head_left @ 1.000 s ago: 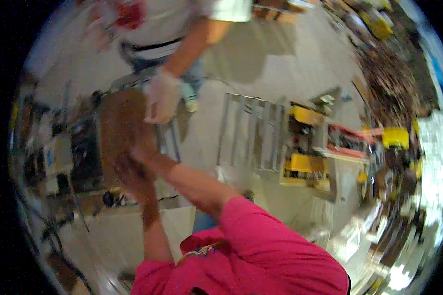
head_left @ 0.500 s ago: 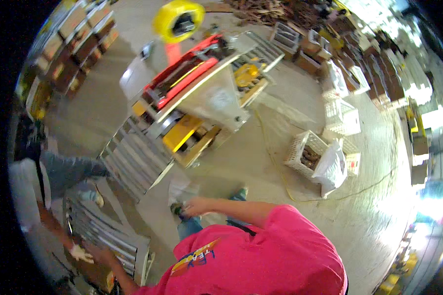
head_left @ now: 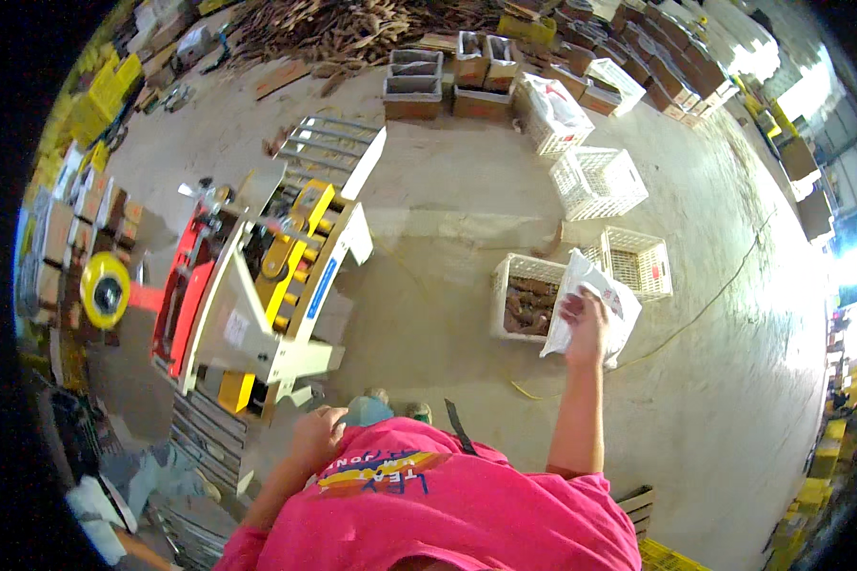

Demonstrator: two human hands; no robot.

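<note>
My right hand reaches out over a white plastic bag, its fingers bent but apart and touching or just above the bag. This bag lies across a white lattice crate holding brown, root-like pieces, and hides part of it. Next to them stands a second white crate. My left hand is close to my waist at the left, beside my pink shirt. Its fingers are curled in, and I see nothing held in them.
A machine with red and yellow parts and roller conveyors stands to the left. Another person is at the lower left. More white crates, boxes and a brown pile lie beyond. A cable crosses the floor.
My view has turned right. My right hand has gone from in front of my body out to the white bag. My left hand has drawn back from near the other person's gloved hand to my waist.
</note>
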